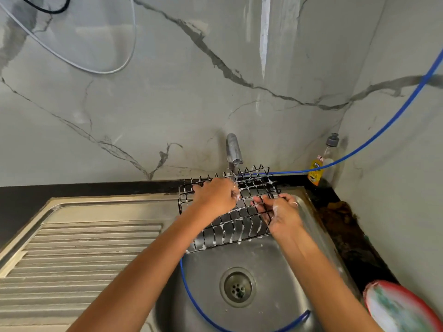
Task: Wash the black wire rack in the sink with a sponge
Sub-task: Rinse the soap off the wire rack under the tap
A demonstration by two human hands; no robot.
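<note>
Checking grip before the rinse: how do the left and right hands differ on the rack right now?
The left hand lies on top of the black wire rack near its far edge under the tap; the right hand grips the rack's right end, lower and nearer. The left shows its back, fingers curled down into the wires; the right's fingers pinch a wire. Both are soapy and touch the rack.

Blue hose (374,137) loops past dish-soap bottle (322,161) in marble corner; red bowl (402,307) at counter edge; white cable (79,65) hangs on wall.
</note>
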